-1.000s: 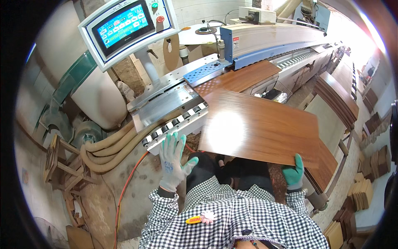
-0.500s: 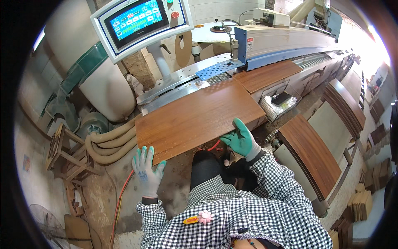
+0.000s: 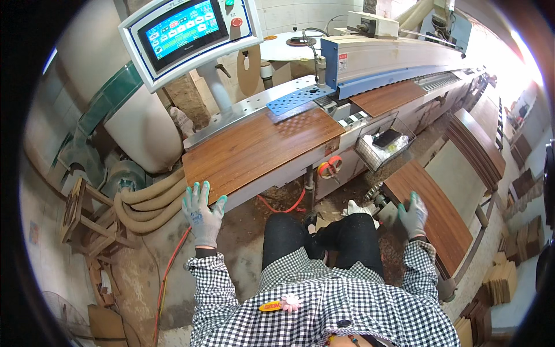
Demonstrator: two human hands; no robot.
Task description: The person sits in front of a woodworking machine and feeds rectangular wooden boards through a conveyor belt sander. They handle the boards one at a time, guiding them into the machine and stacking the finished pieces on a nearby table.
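Observation:
A brown wood-grain board point(image 3: 254, 153) lies flat on the machine's infeed table, its far edge against the metal fence. At its near left corner is my left hand point(image 3: 203, 217), in a grey glove with green fingertips. The fingers are spread and touch the board's edge; the hand is not wrapped around it. My right hand point(image 3: 413, 217), gloved alike, is off to the right by the left edge of another wood-grain board point(image 3: 436, 217), fingers stretched out and holding nothing. Whether it touches that board I cannot tell. A further board point(image 3: 387, 97) sits deeper in the machine, under its blue-edged beam.
A touch-screen panel point(image 3: 188, 34) with a red button stands at the upper left. A wire basket point(image 3: 384, 144) hangs on the machine's front, and orange tape point(image 3: 329, 166) hangs below. Stacked boards point(image 3: 477, 147) stand at the right. Ribbed hoses point(image 3: 150, 205) and a wooden stool point(image 3: 95, 214) are left.
My right hand has let go of the near board and swung right to the other board. The near board has shifted back against the fence; the board ahead has advanced, opening a gap.

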